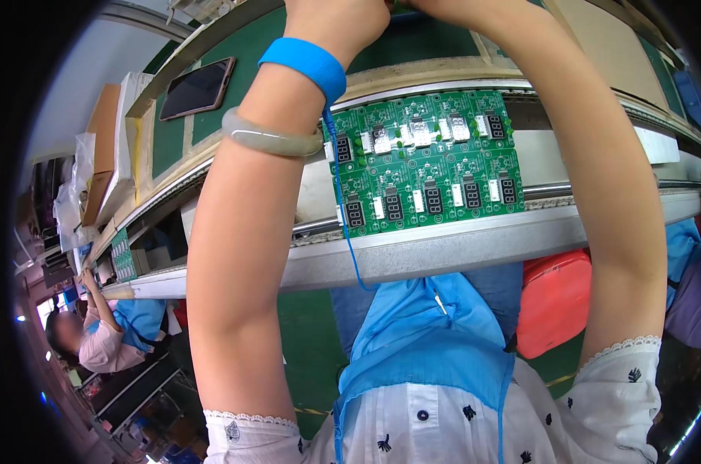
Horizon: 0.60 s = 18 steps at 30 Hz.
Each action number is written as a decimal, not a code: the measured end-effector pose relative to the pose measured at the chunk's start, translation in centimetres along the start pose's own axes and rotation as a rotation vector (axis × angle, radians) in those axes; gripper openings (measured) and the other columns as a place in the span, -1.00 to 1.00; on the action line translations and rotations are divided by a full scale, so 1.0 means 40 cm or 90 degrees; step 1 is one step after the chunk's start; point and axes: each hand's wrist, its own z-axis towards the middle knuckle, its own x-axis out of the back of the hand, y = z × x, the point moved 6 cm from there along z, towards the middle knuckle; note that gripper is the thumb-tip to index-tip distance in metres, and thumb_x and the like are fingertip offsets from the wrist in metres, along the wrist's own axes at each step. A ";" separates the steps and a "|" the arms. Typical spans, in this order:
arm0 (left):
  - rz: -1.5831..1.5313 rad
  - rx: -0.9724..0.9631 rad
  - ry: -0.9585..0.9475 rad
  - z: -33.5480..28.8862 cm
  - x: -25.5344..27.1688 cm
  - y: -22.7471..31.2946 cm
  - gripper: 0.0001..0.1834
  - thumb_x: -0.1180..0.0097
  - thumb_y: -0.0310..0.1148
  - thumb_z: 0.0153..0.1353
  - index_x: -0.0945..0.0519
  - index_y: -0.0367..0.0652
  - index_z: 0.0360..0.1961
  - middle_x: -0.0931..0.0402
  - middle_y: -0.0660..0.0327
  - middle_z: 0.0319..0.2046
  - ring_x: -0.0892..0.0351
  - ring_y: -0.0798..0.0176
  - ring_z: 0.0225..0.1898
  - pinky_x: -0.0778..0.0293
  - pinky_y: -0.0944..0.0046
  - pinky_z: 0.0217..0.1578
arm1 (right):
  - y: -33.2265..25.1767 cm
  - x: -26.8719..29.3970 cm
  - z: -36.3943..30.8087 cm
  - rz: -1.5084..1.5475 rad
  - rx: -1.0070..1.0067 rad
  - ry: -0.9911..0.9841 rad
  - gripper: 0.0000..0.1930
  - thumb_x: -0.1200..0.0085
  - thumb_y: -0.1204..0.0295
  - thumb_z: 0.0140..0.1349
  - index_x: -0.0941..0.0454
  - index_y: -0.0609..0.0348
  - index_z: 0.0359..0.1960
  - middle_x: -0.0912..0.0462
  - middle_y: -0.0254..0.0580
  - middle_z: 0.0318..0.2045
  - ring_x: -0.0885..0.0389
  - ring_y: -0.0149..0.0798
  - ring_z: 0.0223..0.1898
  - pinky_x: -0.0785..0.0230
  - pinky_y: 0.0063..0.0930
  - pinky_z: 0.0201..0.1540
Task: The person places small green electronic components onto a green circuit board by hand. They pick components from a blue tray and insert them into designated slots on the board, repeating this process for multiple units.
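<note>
Both my forearms reach up and away over the conveyor line. My left hand [336, 17] and my right hand [441, 6] meet at the top edge, where the picture cuts off the fingers. A small green thing shows between them, but what it is and who holds it cannot be told. On my left wrist are a blue wrist strap [305, 66] and a pale bangle [270, 141]. A thin blue cord [349, 232] hangs from the strap. Below my hands a green circuit board panel [424, 162] with several small displays lies across the metal rails [443, 247].
A dark phone [197, 87] lies on the green shelf at upper left. Cardboard boxes [103, 147] stand further left. Another green panel [122, 254] sits down the line near a seated co-worker [95, 336]. A red stool [555, 301] is under the line, and another person's sleeve [694, 290] is at right.
</note>
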 end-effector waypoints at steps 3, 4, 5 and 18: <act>-0.041 0.021 0.003 0.009 0.001 0.004 -0.87 -0.19 -0.39 0.08 -0.78 -0.04 -0.47 -0.70 0.04 -0.40 -0.67 -0.09 -0.24 -0.29 -0.16 -0.14 | 0.009 0.004 0.000 0.037 -0.015 0.021 -0.84 -0.13 0.51 0.06 -0.77 0.18 -0.39 -0.73 0.13 -0.36 -0.72 0.16 -0.23 -0.56 -0.04 -0.09; -0.050 0.019 0.002 0.009 0.006 0.008 -0.87 -0.19 -0.39 0.08 -0.77 -0.04 -0.47 -0.70 0.04 -0.40 -0.68 -0.08 -0.25 -0.29 -0.16 -0.14 | 0.013 0.002 0.000 0.048 -0.021 0.026 -0.84 -0.13 0.51 0.06 -0.77 0.18 -0.39 -0.73 0.13 -0.36 -0.72 0.16 -0.23 -0.56 -0.04 -0.09; -0.059 0.017 0.001 0.007 0.018 0.015 -0.87 -0.18 -0.39 0.08 -0.77 -0.03 -0.46 -0.70 0.04 -0.40 -0.68 -0.08 -0.25 -0.29 -0.16 -0.14 | 0.016 0.001 -0.001 0.071 -0.015 0.045 -0.83 -0.13 0.51 0.06 -0.77 0.18 -0.37 -0.73 0.13 -0.36 -0.72 0.16 -0.23 -0.56 -0.04 -0.09; -0.435 0.161 0.005 -0.006 0.053 -0.014 -0.81 -0.30 -0.37 0.08 -0.75 -0.24 -0.31 -0.68 0.05 -0.48 -0.68 0.22 -0.32 -0.52 0.16 -0.20 | 0.054 0.065 -0.113 0.594 -0.191 0.172 -0.85 -0.17 0.52 0.22 -0.71 0.32 -0.24 -0.71 0.08 -0.37 -0.70 -0.12 -0.33 -0.53 -0.36 -0.17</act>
